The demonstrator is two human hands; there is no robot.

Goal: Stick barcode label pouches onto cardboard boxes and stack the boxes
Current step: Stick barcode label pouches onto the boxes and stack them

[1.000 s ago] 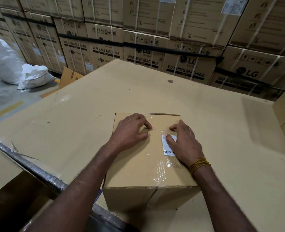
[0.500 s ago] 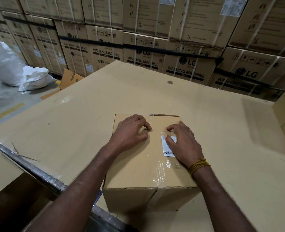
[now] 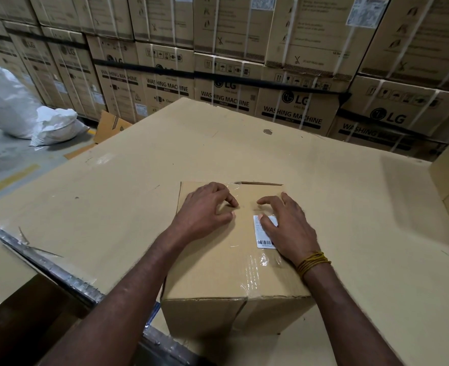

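Box (image 3: pixel 231 260) sits on the table (image 3: pixel 350 220). Label pouch (image 3: pixel 267 232) is pressed flat on box top by right hand (image 3: pixel 288 228), fingers spread; left hand (image 3: pixel 205 210), fingers loosely curled, presses beside it, likely to bond the adhesive.

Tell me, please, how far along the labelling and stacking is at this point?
Done: the clear label pouch, barcode showing, lies on top of the small cardboard box. In hand: the left hand and right hand rest on the box top, the right partly over the pouch, apparently pressing it down. Left: stacking; this box sits alone on the large cardboard surface.
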